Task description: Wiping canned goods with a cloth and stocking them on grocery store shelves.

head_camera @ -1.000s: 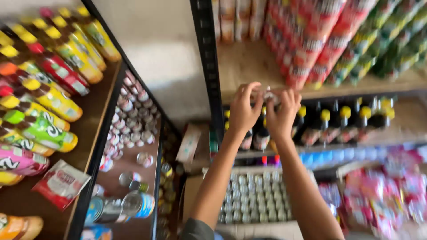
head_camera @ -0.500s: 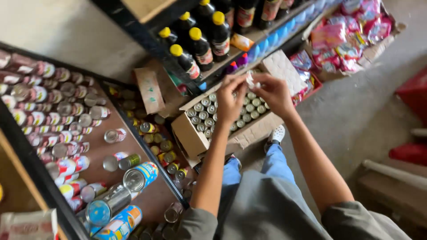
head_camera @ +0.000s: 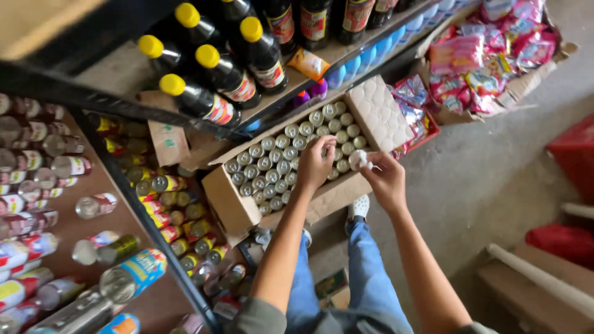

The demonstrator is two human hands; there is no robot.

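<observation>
- Head view: the left hand [head_camera: 314, 164] curls down over the open cardboard box [head_camera: 232, 204] of small cans [head_camera: 278, 166], fingers closed around one can top near the box's middle.
- The right hand [head_camera: 387, 179] sits at 3 o'clock from the left hand, pinching a small white object [head_camera: 361, 159] just over the box's near edge; I cannot tell what the object is.
- The box lies on the floor below the shelf of dark bottles with yellow caps [head_camera: 210, 71], which sits at 11 o'clock from the hands.
- To lift cleanly, I judge the left hand should pull straight up, as neighbouring cans touch on every side.
- Pink snack packets [head_camera: 470, 62] lie at 2 o'clock, well apart.
</observation>
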